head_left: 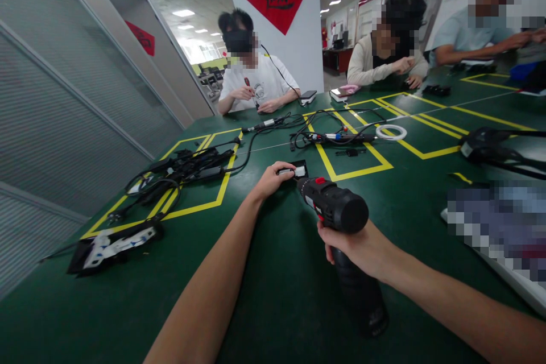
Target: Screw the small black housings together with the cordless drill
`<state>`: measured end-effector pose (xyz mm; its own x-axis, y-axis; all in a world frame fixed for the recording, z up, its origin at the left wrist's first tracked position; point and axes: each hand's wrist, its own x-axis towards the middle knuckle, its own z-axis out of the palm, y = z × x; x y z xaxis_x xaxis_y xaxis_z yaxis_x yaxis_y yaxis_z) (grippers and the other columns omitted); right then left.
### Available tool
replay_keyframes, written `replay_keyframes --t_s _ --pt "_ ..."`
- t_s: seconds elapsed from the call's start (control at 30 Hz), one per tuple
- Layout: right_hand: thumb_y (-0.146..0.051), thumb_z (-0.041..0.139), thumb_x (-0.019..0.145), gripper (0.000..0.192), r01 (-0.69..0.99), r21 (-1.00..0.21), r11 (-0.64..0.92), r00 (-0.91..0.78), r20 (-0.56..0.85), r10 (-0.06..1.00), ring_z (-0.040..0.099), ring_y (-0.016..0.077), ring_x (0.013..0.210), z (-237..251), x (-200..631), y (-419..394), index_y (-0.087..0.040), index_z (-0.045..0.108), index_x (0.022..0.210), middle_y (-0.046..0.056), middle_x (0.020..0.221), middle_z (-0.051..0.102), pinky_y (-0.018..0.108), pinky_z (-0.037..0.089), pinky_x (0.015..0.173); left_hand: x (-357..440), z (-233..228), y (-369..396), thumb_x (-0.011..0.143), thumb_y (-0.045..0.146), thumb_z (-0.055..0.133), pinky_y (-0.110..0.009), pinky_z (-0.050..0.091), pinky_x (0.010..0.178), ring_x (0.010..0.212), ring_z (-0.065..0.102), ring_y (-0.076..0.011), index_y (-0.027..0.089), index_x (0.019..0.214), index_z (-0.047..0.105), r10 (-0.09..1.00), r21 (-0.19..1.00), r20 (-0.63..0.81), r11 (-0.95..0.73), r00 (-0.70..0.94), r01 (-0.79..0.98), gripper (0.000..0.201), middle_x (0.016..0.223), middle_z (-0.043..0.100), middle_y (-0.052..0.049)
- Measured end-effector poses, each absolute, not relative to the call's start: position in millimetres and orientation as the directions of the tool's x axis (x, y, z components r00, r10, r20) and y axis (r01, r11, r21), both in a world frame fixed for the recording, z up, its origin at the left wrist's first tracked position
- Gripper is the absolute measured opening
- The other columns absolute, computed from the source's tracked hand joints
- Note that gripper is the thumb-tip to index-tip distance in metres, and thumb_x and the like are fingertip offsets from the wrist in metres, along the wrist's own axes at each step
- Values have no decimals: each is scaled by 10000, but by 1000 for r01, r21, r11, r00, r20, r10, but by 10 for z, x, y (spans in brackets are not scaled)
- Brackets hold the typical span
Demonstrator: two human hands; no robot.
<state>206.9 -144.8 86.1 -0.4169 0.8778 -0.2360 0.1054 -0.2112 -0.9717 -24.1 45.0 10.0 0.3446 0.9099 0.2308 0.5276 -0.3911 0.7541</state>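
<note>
- Head view, hands: the right hand (360,250) is wrapped tight around the grip of a cordless drill (336,210), whose nose points away from the person toward a small black part (294,170). The left hand (269,179) lies on the surface (273,296), its fingertips (285,168) pinching that part and holding it flat. The two hands are apart, with the drill's nose between them.
- Head view, position: the part sits near the middle of the surface, just inside a box of yellow tape (341,173), with the drill tip at or just beside its near edge; actual contact cannot be made out.
- Head view, technique: judging from the pose, good work here calls for the tool to stay square to the part, the pinching fingers kept clear of the tip, and light pressure.
- Head view, materials: the drill is matt black plastic with red accents and a rounded rear cap; the part is flat, dark, with a pale label. The surface is smooth green with a dull sheen.
- Head view, surroundings: tangled black cables (187,168) lie to the left, a white ring (391,132) farther off; other people sit at the far side.
</note>
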Motion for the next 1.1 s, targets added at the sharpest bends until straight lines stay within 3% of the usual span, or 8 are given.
replay_keyframes --t_s 1.1 --pt "-144 544 738 110 79 -966 -245 -409 -255 876 553 119 522 859 2052 -1451 -167 550 846 -46 567 549 252 432 545 -245 106 452 749 427 594 -359 394 1021 1100 552 -225 211 1027 669 911 751 217 -386 351 536 360 1137 627 -48"
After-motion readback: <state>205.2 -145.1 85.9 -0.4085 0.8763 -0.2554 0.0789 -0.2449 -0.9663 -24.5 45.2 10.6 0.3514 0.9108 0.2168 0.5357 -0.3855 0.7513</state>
